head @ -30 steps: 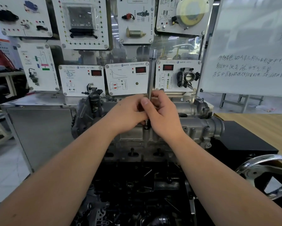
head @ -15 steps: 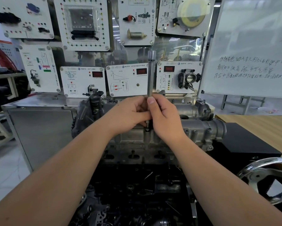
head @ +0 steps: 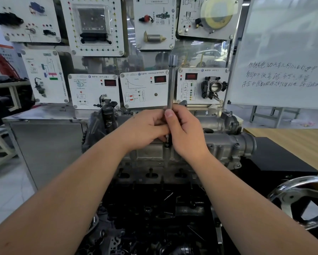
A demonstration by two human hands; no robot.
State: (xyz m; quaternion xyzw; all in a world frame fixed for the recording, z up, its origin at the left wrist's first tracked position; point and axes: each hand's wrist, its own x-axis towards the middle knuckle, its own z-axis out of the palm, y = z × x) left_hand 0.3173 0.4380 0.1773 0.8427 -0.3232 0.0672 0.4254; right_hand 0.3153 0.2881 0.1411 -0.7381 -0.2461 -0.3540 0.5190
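A long steel extension bar (head: 171, 83) stands upright above a grey aluminium engine head (head: 226, 144) in the middle of the view. Both hands meet around its lower part. My left hand (head: 145, 128) wraps its fingers round the shaft from the left. My right hand (head: 186, 132) grips it from the right, thumb pressed up along the shaft. The bar's tip (head: 167, 139) sits just above a bolt hole (head: 166, 145) in the head; the lowest shaft section is hidden by my fingers.
White training panels with sensors (head: 94, 91) fill the wall behind. A whiteboard (head: 283, 57) leans at the right above a wooden table (head: 301, 142). A chrome handwheel (head: 301, 201) sits low right, black engine parts (head: 154, 218) below, a steel cabinet (head: 47, 142) left.
Both hands and the bar have risen slightly together; the bar's tip now shows just clear of the bolt hole. My grip on the shaft is unchanged.
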